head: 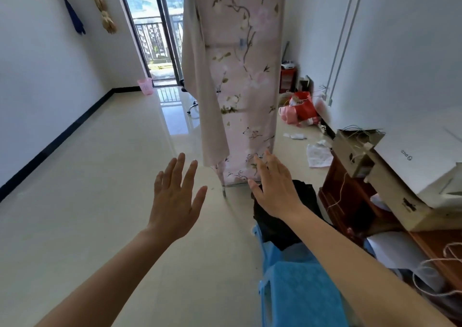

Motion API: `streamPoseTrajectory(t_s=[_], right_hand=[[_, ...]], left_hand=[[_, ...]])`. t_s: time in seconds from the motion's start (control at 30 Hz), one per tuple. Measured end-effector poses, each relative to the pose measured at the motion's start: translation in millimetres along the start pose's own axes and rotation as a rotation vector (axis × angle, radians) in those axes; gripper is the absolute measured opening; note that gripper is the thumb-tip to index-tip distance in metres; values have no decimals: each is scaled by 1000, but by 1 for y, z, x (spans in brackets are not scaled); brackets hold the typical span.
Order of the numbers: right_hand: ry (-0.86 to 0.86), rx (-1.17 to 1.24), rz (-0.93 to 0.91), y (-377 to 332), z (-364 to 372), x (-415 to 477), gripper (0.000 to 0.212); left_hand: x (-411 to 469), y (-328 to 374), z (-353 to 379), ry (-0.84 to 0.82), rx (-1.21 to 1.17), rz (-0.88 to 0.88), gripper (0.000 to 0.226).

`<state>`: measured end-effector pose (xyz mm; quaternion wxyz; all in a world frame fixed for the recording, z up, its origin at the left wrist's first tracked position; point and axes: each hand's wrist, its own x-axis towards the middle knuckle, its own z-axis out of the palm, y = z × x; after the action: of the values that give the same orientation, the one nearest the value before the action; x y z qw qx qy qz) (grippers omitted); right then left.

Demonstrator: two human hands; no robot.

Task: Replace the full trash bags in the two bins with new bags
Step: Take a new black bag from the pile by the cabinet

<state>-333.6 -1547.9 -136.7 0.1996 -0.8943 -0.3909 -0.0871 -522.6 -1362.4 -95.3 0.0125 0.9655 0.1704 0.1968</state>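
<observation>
My left hand (175, 199) is stretched out in front of me over the tiled floor, palm down, fingers spread, holding nothing. My right hand (275, 189) is also open and empty, hovering above a black trash bag (287, 224) that lies on a blue plastic stool (300, 289) at the lower right. A small pink mesh bin (145, 86) stands far away on the floor by the balcony door, against the left wall. I cannot tell whether it has a bag in it.
A floral fabric wardrobe (240, 81) stands ahead, right of centre. A wooden cabinet (350, 201) with cardboard boxes (390, 191) and string lines the right wall. Red and pink bags (300, 109) and scraps of paper (318, 155) litter the floor behind it. Glossy tiles (100, 176) stretch to the left.
</observation>
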Motion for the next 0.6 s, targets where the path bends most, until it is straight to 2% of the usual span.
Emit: streamPoseTrajectory(t_s=[0.1, 0.3, 0.43, 0.6], right_hand=[[-10, -6, 29, 26, 33, 51, 68], [-123, -97, 274, 101, 99, 126, 68], [-140, -131, 507, 156, 108, 148, 68], [-58, -100, 839, 204, 110, 121, 65]], left_hand=[[64, -26, 51, -58, -29, 26, 66], [207, -39, 162, -228, -102, 183, 70], [304, -11, 220, -358, -146, 365, 70], [381, 53, 287, -509, -110, 623, 65]])
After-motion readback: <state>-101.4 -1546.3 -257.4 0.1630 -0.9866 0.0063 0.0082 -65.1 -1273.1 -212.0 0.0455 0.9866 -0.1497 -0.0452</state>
